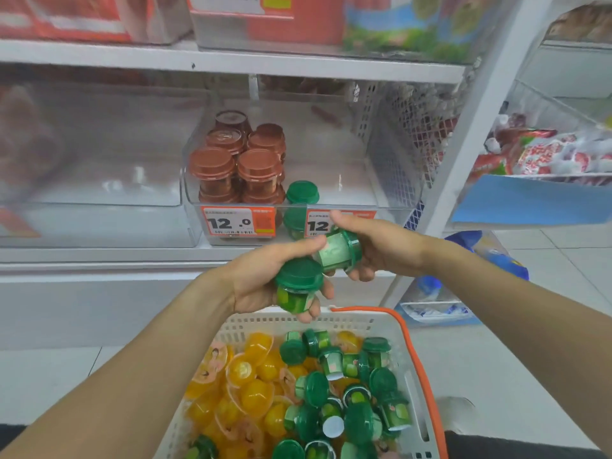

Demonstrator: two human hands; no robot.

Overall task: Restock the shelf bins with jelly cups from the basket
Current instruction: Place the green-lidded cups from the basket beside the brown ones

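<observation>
My left hand [261, 276] grips an upright green-lidded jelly cup [298, 286] just above the basket's far rim. My right hand [374, 246] holds a second green jelly cup [339, 250], tipped on its side, and my left thumb touches it. Both hands hover in front of a clear shelf bin [390, 180]. Inside the bin stand stacked brown-lidded cups [238, 160] on the left and two stacked green cups [301, 200] in the middle. The white basket [351, 319] below holds several green cups [351, 392] and orange jelly cups [245, 385].
An orange handle [417, 352] runs along the basket's right side. Price tags reading 12 [236, 221] hang on the bin's front. A second clear bin [99, 160] stands to the left. A white shelf upright [463, 134] rises on the right, with packaged snacks [556, 154] beyond it.
</observation>
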